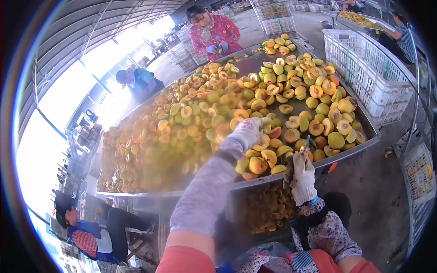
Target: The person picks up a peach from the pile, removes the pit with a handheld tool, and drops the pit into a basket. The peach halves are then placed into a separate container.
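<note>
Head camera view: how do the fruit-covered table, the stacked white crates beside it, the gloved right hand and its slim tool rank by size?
Largest to smallest, as they look here:
1. Fruit-covered table
2. Stacked white crates
3. Gloved right hand
4. Slim tool, partly hidden by the fingers

Bright daylight from open left side, overexposed there; fisheye curvature, black vignetted edges; hazy blur over counter's (291, 107) left half.

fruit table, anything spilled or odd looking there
No clear spill: the fruit lies inside the table's rim. The right glove does stand out, dark and dirty-looking along one side, while the rest is pale. Haze blurs the left part.
</note>
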The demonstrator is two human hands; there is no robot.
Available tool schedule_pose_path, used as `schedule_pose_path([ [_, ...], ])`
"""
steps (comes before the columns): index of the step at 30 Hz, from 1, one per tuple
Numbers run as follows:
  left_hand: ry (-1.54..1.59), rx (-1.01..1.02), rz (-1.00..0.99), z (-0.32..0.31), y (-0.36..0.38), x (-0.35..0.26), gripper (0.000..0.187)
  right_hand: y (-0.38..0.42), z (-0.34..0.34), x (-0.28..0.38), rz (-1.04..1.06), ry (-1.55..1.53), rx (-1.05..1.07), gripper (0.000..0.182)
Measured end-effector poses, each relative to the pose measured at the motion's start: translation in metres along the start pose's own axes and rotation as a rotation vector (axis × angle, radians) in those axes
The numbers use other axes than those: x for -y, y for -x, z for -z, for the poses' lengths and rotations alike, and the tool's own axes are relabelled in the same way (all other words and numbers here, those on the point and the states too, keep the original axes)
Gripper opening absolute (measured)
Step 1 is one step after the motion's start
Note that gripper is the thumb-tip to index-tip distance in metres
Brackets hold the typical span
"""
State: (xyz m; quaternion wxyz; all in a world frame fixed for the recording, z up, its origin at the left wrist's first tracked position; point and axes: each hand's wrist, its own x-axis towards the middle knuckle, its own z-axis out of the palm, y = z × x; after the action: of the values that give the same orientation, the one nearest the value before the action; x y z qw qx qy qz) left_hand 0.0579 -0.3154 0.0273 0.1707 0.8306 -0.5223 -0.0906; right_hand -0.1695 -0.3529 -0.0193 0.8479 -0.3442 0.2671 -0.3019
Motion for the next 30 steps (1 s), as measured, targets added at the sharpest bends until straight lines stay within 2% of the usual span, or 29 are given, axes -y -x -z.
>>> schedule_pose_path([
  [1, 0.067, -0.063, 0.024, 0.001, 0.006, 0.008, 0.046, -0.002, 0.004, -0.003, 0.027, 0.024, -0.001, 0.026],
  [2, -0.137, -0.140, 0.054, 0.001, 0.006, 0.016, 0.044, -0.005, 0.007, -0.004, 0.010, 0.028, -0.008, 0.026],
  [3, 0.421, -0.229, 0.202, 0.003, 0.026, 0.024, 0.035, -0.008, 0.011, -0.006, 0.054, 0.071, 0.001, 0.029],
  [4, 0.530, -0.350, 0.136, 0.003, 0.040, 0.042, 0.028, -0.008, 0.015, -0.008, 0.092, 0.116, 0.007, 0.033],
  [6, 0.513, -0.545, 0.198, 0.016, 0.086, 0.041, 0.030, -0.007, 0.015, -0.004, 0.063, 0.088, 0.024, 0.034],
  [8, 0.615, -0.540, 0.478, 0.026, 0.128, -0.002, 0.036, -0.006, 0.017, -0.006, 0.058, 0.159, 0.022, 0.035],
  [10, 0.372, -0.511, 0.476, 0.005, 0.147, 0.001, 0.040, -0.006, 0.015, -0.011, 0.028, 0.203, 0.088, 0.036],
  [12, 0.277, -0.403, 0.417, -0.027, 0.146, 0.015, 0.051, -0.001, 0.010, -0.013, -0.015, 0.199, 0.091, 0.036],
  [14, -0.391, -0.406, 0.184, -0.048, 0.133, 0.013, 0.054, 0.002, 0.007, -0.016, -0.063, 0.201, 0.122, 0.031],
  [15, -0.384, -0.403, 0.184, -0.050, 0.127, 0.010, 0.054, -0.002, 0.010, -0.023, -0.085, 0.272, 0.146, 0.030],
  [16, -0.306, -0.318, 0.256, -0.049, 0.120, 0.007, 0.049, -0.004, 0.012, -0.031, -0.086, 0.276, 0.140, 0.030],
  [17, -0.228, -0.232, 0.326, -0.047, 0.113, 0.005, 0.045, -0.006, 0.014, -0.038, 0.046, 0.410, 0.184, 0.030],
  [19, -0.128, -0.206, 0.338, -0.044, 0.111, 0.021, 0.042, -0.008, 0.012, -0.058, 0.327, 0.584, 0.238, 0.030],
  [20, -0.036, -0.187, 0.350, -0.042, 0.111, 0.030, 0.041, -0.008, 0.015, -0.063, 0.329, 0.585, 0.238, 0.030],
  [21, 0.212, -0.210, 0.446, -0.037, 0.120, 0.028, 0.037, -0.003, 0.013, -0.061, 0.432, 0.755, 0.287, 0.029],
  [22, 0.210, -0.208, 0.443, -0.036, 0.127, 0.023, 0.037, 0.003, 0.010, -0.059, 0.533, 0.923, 0.334, 0.028],
  [23, 0.623, -0.400, 0.458, -0.036, 0.136, 0.018, 0.036, 0.011, 0.006, -0.056, 0.477, 0.880, 0.380, 0.026],
  [24, 1.038, -0.592, 0.462, -0.036, 0.144, 0.012, 0.035, 0.003, 0.004, -0.086, 0.409, 0.238, 0.505, 0.025],
  [26, 1.023, -0.670, 0.482, -0.042, 0.157, -0.007, 0.039, 0.027, -0.008, -0.057, 0.511, 0.838, 0.502, 0.029],
  [28, 1.210, -0.747, 0.313, -0.052, 0.169, -0.019, 0.042, 0.029, -0.011, -0.068, 0.504, 0.931, 0.507, 0.031],
  [29, 1.213, -0.749, 0.322, -0.055, 0.175, -0.026, 0.042, 0.030, -0.011, -0.073, 0.504, 1.023, 0.502, 0.034],
  [30, 1.473, -0.713, 0.318, -0.055, 0.181, -0.035, 0.043, 0.032, -0.012, -0.073, 0.496, 1.026, 0.504, 0.034],
])
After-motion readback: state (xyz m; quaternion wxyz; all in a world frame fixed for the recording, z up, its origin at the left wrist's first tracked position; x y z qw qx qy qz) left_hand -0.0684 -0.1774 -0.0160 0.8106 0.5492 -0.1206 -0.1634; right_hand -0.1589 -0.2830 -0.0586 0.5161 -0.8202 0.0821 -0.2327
